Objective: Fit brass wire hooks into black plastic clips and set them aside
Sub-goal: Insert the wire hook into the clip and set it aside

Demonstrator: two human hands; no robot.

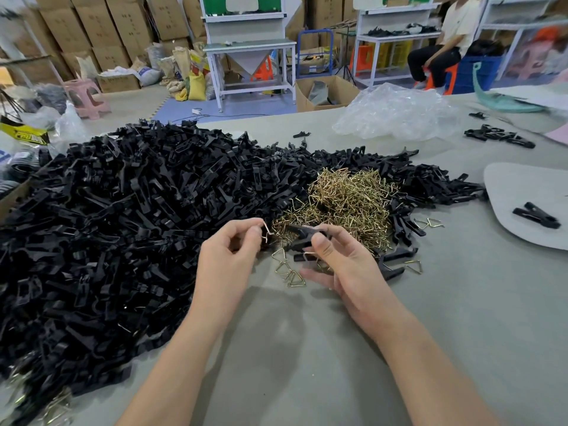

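I can read no writing here: the yellow and black pack [24, 133] at the far left carries lettering, but it is too blurred to make out.

My left hand [229, 244] pinches 1 bent brass wire hook [266, 230] between thumb and forefinger. My right hand [344, 259] grips a black plastic clip [302, 238] with thumb and curled fingers. The 2 hands are close together, hook and clip nearly meeting, just above the near edge of the hook heap [347, 198], a glinting tangle of thin triangular wires. A few loose triangles [290, 273] lie flat beneath my hands.

The clip pile [123, 210] is matte black, angular and dense, and spreads across the left and middle of the table [307, 348], which has a dull grey-green cloth-like top. At the right a pale rounded board [522, 192] holds 1 finished clip [536, 215]. A crumpled clear plastic bag [396, 112] sits behind the heaps.

Beyond are stacked cardboard boxes [92, 26], a white metal workbench [249, 56], a pink stool [86, 96] and a seated person [442, 47].
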